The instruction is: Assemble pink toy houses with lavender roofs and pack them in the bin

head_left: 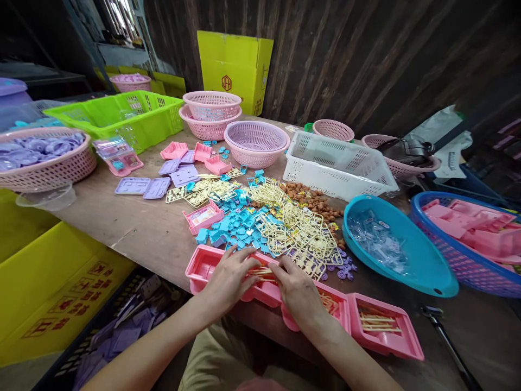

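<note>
Pink plastic tray (260,290) lying at the near table edge (134,233), long axis running left to right. Left hand (228,279) and right hand (297,293) both resting on it, fingers together, pinching thin yellow sticks (260,272) between them. 2 more pink trays (385,326) lying just to the right.
</note>
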`<state>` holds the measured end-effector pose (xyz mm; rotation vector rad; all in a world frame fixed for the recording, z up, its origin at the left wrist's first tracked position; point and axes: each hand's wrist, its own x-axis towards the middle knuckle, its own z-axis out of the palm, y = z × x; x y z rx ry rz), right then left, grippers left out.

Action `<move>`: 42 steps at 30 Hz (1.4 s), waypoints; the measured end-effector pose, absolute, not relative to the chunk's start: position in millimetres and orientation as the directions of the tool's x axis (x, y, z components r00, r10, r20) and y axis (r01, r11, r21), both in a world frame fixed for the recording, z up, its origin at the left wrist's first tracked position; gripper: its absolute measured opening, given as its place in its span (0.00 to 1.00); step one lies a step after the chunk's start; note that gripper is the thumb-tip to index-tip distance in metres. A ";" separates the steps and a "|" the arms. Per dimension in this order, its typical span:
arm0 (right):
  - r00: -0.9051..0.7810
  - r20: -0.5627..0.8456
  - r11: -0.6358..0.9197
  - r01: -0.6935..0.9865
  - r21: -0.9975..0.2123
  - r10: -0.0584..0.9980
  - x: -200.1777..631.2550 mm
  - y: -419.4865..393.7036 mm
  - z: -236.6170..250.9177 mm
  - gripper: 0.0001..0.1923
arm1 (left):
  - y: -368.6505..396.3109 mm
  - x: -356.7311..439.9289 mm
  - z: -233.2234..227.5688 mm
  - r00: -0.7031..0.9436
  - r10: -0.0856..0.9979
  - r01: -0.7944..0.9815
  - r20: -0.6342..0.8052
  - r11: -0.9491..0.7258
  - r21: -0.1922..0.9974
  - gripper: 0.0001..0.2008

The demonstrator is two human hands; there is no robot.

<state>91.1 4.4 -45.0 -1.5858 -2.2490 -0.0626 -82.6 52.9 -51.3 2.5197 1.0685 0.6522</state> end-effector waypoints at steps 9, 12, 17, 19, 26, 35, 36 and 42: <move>-0.314 0.410 0.385 0.918 -0.101 0.856 94.5 4.7 -45.6 0.13 | 56.7 -74.3 -48.5 0.628 0.701 0.602 0.338 -0.712 0.360 0.04; -0.293 0.449 0.380 0.918 -0.116 0.844 95.0 5.6 -44.1 0.15 | 58.3 -71.7 -44.5 0.665 0.700 0.637 0.261 -0.714 0.292 0.06; -0.267 0.435 0.384 0.900 -0.205 0.860 98.3 5.3 -46.1 0.14 | 62.7 -72.1 -34.6 0.664 0.720 0.682 0.203 -0.694 0.230 0.06; -0.243 0.451 0.377 0.895 -0.237 0.859 100.0 4.9 -46.4 0.15 | 64.1 -71.5 -31.7 0.679 0.706 0.671 0.202 -0.708 0.220 0.05; -0.263 0.382 0.359 0.910 -0.206 0.886 104.5 5.9 -43.0 0.11 | 66.8 -66.1 -34.5 0.705 0.680 0.648 0.203 -0.733 0.204 0.05; -0.239 0.334 0.333 0.905 -0.263 0.912 105.5 6.9 -42.7 0.07 | 69.9 -70.0 -27.1 0.667 0.728 0.688 0.161 -0.684 0.242 0.04; -0.247 0.313 0.333 0.907 -0.258 0.917 105.1 6.4 -43.4 0.06 | 69.6 -70.4 -26.9 0.677 0.721 0.682 0.146 -0.690 0.244 0.05; -0.268 0.308 0.347 0.906 -0.241 0.913 98.7 1.7 -43.4 0.09 | 69.6 -66.9 -32.6 0.716 0.695 0.661 0.062 -0.704 0.260 0.05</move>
